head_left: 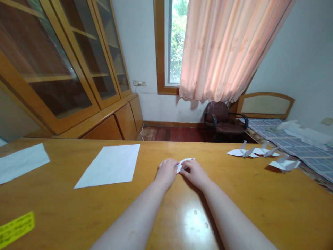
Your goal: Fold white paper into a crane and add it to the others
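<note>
A small piece of folded white paper [180,168] lies on the wooden table [156,215] near its far edge, between my two hands. My left hand [167,171] has its fingers curled together over the paper's left side. With thumb and fingers, my right hand [195,171] pinches the right side. Much of the paper is hidden under the fingers, so its exact shape cannot be made out. A flat white sheet of paper [109,165] rests to the left of my left hand.
Three folded paper cranes, one at the front [284,164], stand at the table's far right. Another white sheet [23,163] and a yellow label [17,229] lie at the left. Beyond are a glass-door cabinet [96,100], an office chair [221,118] and a bed [288,135].
</note>
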`<act>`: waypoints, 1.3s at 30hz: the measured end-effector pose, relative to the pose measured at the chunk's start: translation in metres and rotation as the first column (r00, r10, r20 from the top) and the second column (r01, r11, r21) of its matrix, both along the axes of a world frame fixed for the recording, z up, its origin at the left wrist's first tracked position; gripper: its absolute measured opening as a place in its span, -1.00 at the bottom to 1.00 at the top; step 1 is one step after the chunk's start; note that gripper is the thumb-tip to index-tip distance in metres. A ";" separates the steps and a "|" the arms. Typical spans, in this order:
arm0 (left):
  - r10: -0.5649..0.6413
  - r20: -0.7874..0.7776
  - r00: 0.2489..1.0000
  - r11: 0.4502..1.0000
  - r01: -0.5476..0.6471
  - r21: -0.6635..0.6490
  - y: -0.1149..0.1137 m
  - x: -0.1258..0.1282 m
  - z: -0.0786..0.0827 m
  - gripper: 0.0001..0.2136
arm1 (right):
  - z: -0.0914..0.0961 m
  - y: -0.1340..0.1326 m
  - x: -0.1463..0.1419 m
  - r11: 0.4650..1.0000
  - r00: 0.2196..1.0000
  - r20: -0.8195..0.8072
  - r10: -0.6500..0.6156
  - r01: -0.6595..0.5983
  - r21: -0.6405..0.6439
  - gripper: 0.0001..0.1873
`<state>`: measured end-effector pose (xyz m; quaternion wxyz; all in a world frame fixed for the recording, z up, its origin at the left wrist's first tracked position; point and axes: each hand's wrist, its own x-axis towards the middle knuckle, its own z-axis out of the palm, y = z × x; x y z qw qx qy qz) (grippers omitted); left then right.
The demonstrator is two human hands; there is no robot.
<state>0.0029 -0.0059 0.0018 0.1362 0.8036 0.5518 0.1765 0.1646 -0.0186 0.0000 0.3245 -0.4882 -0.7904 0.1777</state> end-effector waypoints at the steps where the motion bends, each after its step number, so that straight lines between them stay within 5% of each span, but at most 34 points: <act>1: 0.001 0.004 1.000 1.000 -0.001 -0.002 0.000 0.000 0.000 -0.81 | 0.000 0.000 0.000 1.000 1.000 0.002 -0.003 0.003 -0.003 -0.90; 17: -0.015 0.050 0.999 1.000 0.015 -0.003 -0.009 0.002 0.012 -0.66 | 0.002 -0.003 -0.001 0.999 0.999 -0.031 -0.044 0.043 -0.031 -0.92; 39: -0.047 0.037 0.998 0.998 0.048 -0.028 -0.005 0.002 0.007 -0.79 | -0.005 0.003 0.001 0.996 0.996 0.056 -0.074 0.076 -0.042 -0.89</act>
